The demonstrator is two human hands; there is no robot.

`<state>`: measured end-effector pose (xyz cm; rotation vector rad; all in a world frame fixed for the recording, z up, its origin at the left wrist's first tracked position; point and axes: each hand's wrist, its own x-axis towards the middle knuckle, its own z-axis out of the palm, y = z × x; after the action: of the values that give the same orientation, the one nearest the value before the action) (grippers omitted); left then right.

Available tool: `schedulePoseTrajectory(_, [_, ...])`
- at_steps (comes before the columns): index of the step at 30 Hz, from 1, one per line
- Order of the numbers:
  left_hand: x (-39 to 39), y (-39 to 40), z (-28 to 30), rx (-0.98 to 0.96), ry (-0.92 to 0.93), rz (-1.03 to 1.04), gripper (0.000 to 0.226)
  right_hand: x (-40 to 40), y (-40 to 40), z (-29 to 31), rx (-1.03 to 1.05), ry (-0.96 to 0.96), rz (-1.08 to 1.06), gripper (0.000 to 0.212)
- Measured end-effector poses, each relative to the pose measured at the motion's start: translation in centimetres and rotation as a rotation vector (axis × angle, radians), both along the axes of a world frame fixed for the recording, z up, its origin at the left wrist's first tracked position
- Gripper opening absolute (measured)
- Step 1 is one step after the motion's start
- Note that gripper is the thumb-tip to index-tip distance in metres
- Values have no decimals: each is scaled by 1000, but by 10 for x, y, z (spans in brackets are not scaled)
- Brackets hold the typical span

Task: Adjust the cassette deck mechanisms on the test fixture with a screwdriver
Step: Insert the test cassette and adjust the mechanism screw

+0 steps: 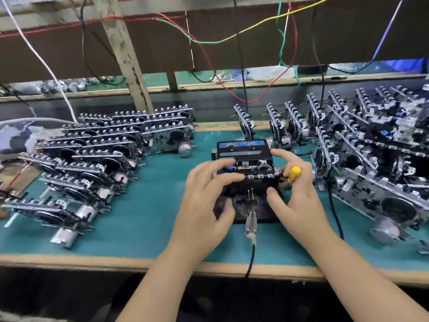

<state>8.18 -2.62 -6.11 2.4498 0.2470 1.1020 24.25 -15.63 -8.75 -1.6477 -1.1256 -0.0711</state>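
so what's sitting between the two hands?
Head view: the cassette deck mechanism on the black test fixture, between the left hand and the right hand, which holds the yellow-handled screwdriver.

Both forearms are bare to the frame edge, left hand (204, 201) and right hand (299, 194) ungloved.

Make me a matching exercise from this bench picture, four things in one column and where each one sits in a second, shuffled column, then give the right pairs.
Things:
1. screwdriver
2. cassette
3. flat-stacked mechanisms
4. clip on black cable

Places:
A. near edge of the fixture
B. left side of the green mat
C. in the right hand
D. atop the mechanism under the left hand

Pairs: 1-C, 2-D, 3-B, 4-A
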Motion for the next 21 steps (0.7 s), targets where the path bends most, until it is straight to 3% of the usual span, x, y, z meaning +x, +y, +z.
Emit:
schedulePoseTrajectory(6, [8,-5,6,-88,38,-50,18,0,1,1,36,-44,-27,60])
schedulePoseTrajectory(21, [12,0,11,-103,38,-97,15,-1,1,2,55,-1,7,55])
